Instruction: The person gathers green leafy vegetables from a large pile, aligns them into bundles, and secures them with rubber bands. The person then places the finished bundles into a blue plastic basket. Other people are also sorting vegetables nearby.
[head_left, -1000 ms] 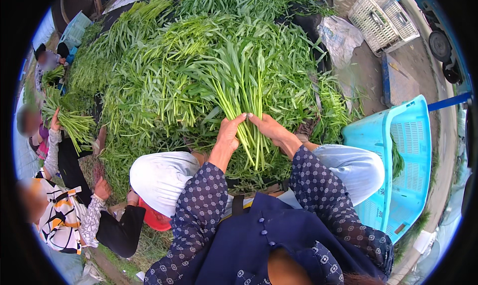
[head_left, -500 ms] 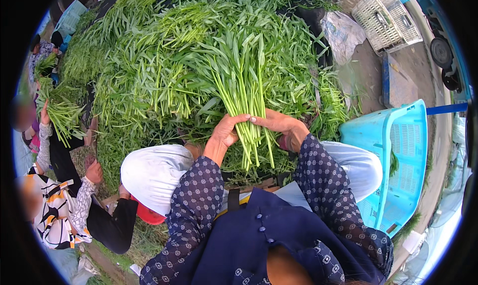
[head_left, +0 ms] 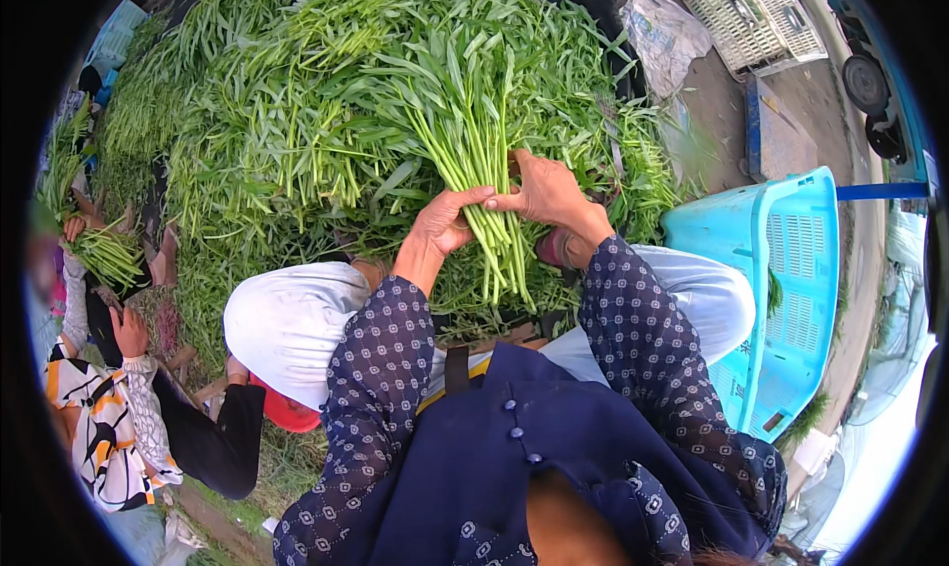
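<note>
Head: left hand [head_left: 441,222] grasps bunch [head_left: 470,161] low, thumb across stems [head_left: 507,255], likely keeping them together
Right hand [head_left: 550,191]: grasps opposite side, likely steadying
Bunch: above pile [head_left: 287,121], leaves pointing away from person
Crate [head_left: 806,260]: beside right knee [head_left: 717,294], likely for reach

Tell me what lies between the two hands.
In the head view, the green bunch lies between the left hand and right hand, its stems running down past the thumbs.
</note>
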Tool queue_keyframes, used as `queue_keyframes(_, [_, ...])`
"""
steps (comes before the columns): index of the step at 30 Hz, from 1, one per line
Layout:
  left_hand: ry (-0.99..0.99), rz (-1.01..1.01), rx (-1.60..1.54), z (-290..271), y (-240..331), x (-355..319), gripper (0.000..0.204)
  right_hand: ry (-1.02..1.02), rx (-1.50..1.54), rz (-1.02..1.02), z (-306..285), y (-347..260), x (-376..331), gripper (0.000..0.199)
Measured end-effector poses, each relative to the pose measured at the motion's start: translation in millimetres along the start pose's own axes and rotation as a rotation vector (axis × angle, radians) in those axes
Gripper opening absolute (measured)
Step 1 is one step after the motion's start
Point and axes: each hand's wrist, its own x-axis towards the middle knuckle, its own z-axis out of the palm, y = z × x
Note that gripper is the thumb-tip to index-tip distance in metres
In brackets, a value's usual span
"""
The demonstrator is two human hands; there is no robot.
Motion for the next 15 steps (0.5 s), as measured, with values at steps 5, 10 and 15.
queue_keyframes(5, [-0.103,-0.009,-0.036,11,6,-2,0.048,0.319,0.290,-0.245,-16,-18,-56,0.052])
queue_keyframes(10, [-0.164,-0.007,-0.162,14,2,2,0.059,0.215,0.066,-0.338,-26,-36,-105,0.034])
queue_keyframes(15, [-0.183,0.010,-0.136,22,3,5,0.060,0.394,0.004,-0.432,-10,-44,-118,0.030])
